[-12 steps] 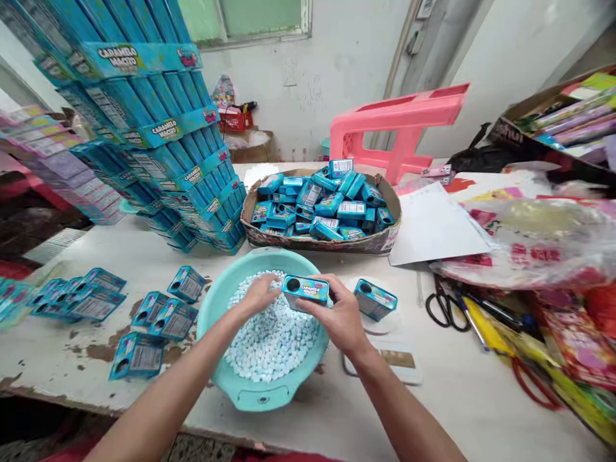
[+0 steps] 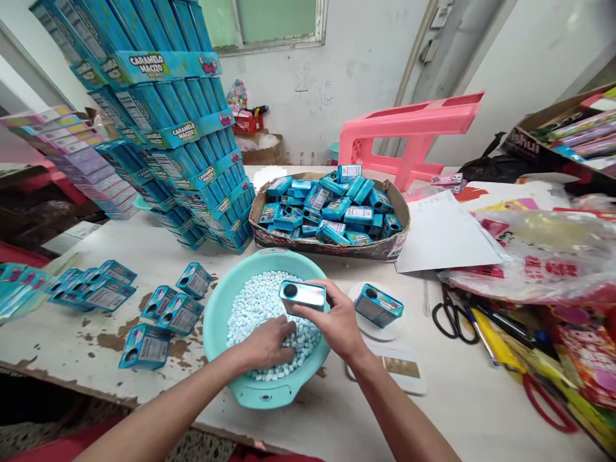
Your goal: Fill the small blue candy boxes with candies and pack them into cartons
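Observation:
A turquoise plastic basin (image 2: 219, 359) holds many small pale candies (image 2: 250, 289). My left hand (image 2: 269, 343) dips into them, fingers curled with the tips among the candies; whether it grips any is hidden. Above the basin's right side, my right hand (image 2: 339, 321) holds a small blue candy box (image 2: 301, 295) between thumb and fingers, its round dark opening facing up. To the right, another blue box (image 2: 379, 305) stands on the round plate of a white scale (image 2: 409, 378).
Behind the basin is a carton (image 2: 332, 251) heaped with blue boxes. Several more boxes (image 2: 180, 313) stand at left, before a tall stack of packed trays (image 2: 178, 131). Black scissors (image 2: 452, 317), pens and plastic bags lie at right; a pink stool (image 2: 409, 122) lies behind.
My left hand has moved from beside the box down into the candies nearer me. The right hand still holds the box, now tilted a little differently. The camera view has shifted slightly.

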Available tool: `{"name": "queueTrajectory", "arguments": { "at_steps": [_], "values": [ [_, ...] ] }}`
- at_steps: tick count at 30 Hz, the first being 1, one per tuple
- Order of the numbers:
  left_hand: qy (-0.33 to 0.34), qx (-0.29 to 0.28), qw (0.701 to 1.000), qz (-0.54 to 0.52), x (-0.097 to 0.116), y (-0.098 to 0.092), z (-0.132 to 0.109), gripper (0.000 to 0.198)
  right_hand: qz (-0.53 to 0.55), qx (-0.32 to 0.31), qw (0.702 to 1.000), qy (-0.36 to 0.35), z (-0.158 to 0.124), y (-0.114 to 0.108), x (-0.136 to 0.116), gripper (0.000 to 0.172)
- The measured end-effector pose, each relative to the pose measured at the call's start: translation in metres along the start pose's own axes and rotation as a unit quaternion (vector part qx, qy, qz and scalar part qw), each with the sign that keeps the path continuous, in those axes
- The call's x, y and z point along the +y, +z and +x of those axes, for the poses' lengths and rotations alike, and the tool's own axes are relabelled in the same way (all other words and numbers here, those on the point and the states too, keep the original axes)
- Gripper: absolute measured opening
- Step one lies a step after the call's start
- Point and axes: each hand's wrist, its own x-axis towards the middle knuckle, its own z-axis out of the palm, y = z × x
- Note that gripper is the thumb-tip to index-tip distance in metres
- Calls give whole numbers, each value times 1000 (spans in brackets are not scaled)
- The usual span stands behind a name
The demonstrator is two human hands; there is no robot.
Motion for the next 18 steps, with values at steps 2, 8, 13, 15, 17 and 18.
{"name": "queueTrajectory", "arguments": {
  "at_steps": [2,8,13,15,17,18],
  "values": [
    [-40,33,998,-26,-10,-3,-3,29,6,-3,1000,7,-3,2,1,38],
    [-199,159,880,-401,-15,-27,-6,9,-43,4,999,4,-11,2,8,34],
    [-126,269,658,-692,16,-60,-16,24,-105,-28,994,-9,-15,14,17,29],
    [-78,333,593,-729,28,-67,-12,25,-143,-47,988,-15,-17,23,19,28],
    [-57,388,548,-738,36,-69,-5,25,-170,-75,982,-23,-20,31,20,27],
    [-57,408,535,-738,38,-69,-1,24,-176,-87,980,-25,-21,34,20,27]
  ]
}}
